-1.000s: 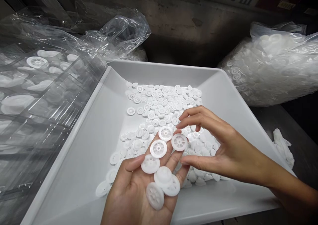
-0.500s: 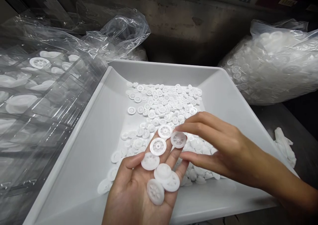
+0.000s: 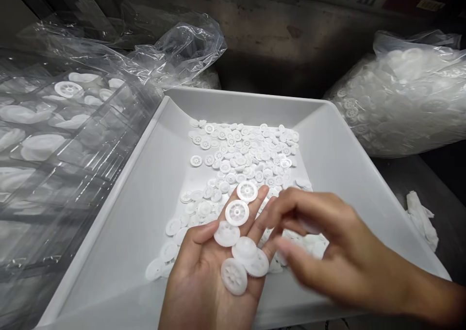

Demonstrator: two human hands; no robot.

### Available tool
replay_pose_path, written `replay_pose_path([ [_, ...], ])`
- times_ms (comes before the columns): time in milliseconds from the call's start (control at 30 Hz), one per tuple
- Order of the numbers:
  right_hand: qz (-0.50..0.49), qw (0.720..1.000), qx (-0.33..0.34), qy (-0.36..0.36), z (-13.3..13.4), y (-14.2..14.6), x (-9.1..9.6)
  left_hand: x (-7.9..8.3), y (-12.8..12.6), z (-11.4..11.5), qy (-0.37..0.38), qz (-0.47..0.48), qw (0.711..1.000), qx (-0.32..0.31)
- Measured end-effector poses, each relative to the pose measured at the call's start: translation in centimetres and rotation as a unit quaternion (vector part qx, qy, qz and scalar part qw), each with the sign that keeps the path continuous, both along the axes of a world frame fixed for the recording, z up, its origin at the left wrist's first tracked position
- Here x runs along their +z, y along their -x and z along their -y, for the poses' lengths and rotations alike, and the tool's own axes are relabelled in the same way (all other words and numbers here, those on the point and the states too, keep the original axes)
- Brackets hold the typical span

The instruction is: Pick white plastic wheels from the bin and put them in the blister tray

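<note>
White plastic gears (image 3: 237, 212) on the left palm, right hand alongside

Left hand (image 3: 198, 276) open, palm up, fingers spread. Six gears sit on it, flat and face up, in a rough line from the heel of the palm out to the fingertips. The top gear is out on the fingers, and two lower ones overlap. They are round with spoked hubs, so no long axis to speak of.

Right hand (image 3: 338, 257) comes in from the right, motion-blurred, curled over the tray, thumb and fingers apart, not clamped together. Can't tell if it's holding anything. Its right fingertips (image 3: 273, 213) are just beside the left hand's fingers, so it's the nearer hand to the gears on the palm's right side.

Under both hands, loose gears (image 3: 233, 160) lie in a spread layer on the floor of a white plastic tray (image 3: 247, 102). The right hand is closer to the thick lower-right part of that layer. Left of the tray is a clear compartment box (image 3: 69, 140) under plastic film, holding more gears. To the right, a clear bag of gears (image 3: 396, 97) and a crumpled white cloth (image 3: 420, 218) sit on a dark metal worktop (image 3: 400, 184).
</note>
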State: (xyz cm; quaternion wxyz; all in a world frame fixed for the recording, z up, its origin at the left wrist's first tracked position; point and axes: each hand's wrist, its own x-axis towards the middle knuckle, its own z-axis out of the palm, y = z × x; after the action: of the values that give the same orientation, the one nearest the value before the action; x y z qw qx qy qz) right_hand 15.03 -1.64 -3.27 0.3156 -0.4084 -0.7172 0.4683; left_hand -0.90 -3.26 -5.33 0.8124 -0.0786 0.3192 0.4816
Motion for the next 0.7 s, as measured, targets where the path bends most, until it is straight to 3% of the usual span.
replay_pose_path([
  [133,0.133,0.984,0.044,-0.107,0.3,0.8,-0.6,-0.2,0.2,0.1,-0.038,0.007,0.999,-0.016],
  [300,0.098,0.993,0.043,-0.048,0.1,0.7,-0.1,-0.3,0.0,0.1,-0.020,-0.008,1.000,0.000],
  [467,0.074,0.996,-0.045,-0.016,-0.5,0.0,0.0,0.2,-0.5,0.0,0.029,-0.041,0.998,0.028],
  [567,0.140,0.984,-0.102,-0.042,-1.0,-0.4,-0.3,0.7,-0.7,-0.1,0.060,-0.056,0.995,0.051],
  [700,0.229,0.963,-0.121,-0.079,-1.4,-0.6,-0.6,1.1,-0.8,-0.2,0.086,-0.066,0.992,0.057],
])
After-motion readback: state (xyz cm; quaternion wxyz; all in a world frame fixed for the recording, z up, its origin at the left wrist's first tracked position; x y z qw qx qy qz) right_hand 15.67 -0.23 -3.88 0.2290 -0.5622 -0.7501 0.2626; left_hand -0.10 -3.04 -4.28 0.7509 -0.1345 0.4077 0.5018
